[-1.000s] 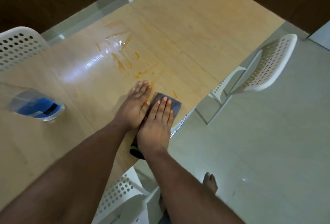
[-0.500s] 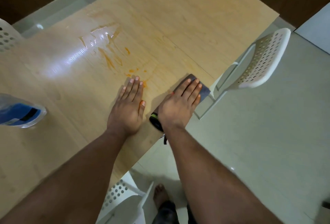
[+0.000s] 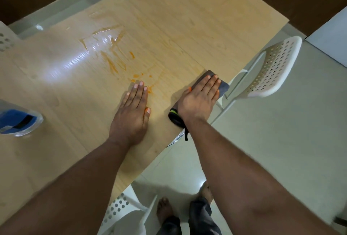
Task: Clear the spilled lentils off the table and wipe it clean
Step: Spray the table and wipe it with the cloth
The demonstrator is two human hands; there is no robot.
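Dark grey cloth (image 3: pixel 222 89), green-edged, flat under right hand (image 3: pixel 199 99).

Even indoor light, moderately bright. Glare streak on table (image 3: pixel 62 66) ahead of my left hand (image 3: pixel 131 114). Soft shadow beside my right hand (image 3: pixel 199 101). Wide-angle bowing, forearms blurred at edges.

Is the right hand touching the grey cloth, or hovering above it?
Touching. In the head view the right hand lies flat on the grey cloth at the table edge, fingers straight, no gap visible.
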